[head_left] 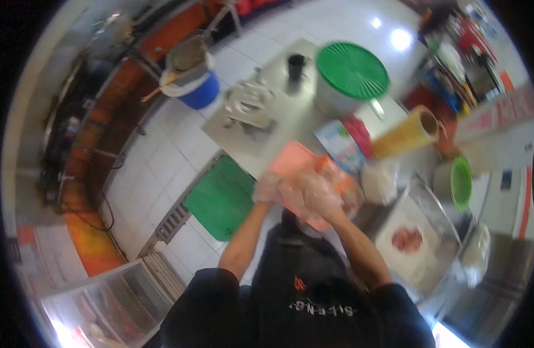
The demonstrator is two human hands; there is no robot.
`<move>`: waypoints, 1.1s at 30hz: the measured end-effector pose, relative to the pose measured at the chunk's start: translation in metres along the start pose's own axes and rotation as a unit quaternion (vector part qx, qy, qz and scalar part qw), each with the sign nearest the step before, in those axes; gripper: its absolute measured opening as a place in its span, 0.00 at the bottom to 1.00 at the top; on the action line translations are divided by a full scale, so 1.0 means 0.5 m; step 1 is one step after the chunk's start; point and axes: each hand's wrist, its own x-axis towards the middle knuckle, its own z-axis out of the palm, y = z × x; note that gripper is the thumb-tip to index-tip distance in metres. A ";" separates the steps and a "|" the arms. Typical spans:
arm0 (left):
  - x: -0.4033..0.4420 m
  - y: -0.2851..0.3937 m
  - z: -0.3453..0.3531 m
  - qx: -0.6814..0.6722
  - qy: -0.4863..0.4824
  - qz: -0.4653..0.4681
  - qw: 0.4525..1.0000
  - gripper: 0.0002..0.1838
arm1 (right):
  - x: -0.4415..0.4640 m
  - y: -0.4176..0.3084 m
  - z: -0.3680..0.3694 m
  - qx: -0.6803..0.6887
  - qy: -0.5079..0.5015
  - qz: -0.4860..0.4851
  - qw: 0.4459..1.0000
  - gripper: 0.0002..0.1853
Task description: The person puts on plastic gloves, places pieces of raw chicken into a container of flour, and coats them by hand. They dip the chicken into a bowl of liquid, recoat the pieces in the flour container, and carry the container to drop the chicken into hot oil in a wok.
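"Pink rectangular plastic tray [291,155]: where is it sitting?"

"Between both sets of fingers. The left hand [267,188] is curling partly closed on its left rim; the right hand [324,200] is bunching over it, blur hiding whether it's gripping anything."

"How is this going best?"

"Probably with left fingers bracing firmly and right ones working gently, keeping the pale, blurred contents [288,190] inside."

"Any writing showing?"

"Nearer than the fingers, the black cloth apron [313,278] is bearing upside-down white letters, perhaps 'SILENG'. Beyond the right fingers, a long white carton [493,120] is carrying unreadable red print; closer, a blue-and-white packet [338,145] is looking equally illegible."
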 end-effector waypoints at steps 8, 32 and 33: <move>0.036 0.078 -0.100 0.067 -0.027 0.013 0.997 0.16 | -0.134 -0.105 -0.249 0.205 0.083 0.012 0.975 0.15; -0.152 1.049 -0.042 -0.735 -0.351 -0.183 0.550 0.31 | -0.768 0.269 -0.433 0.018 0.288 -0.056 0.956 0.15; -0.167 1.073 -0.016 -0.757 -0.348 -0.183 0.521 0.30 | -0.794 0.291 -0.428 0.014 0.269 -0.054 0.961 0.14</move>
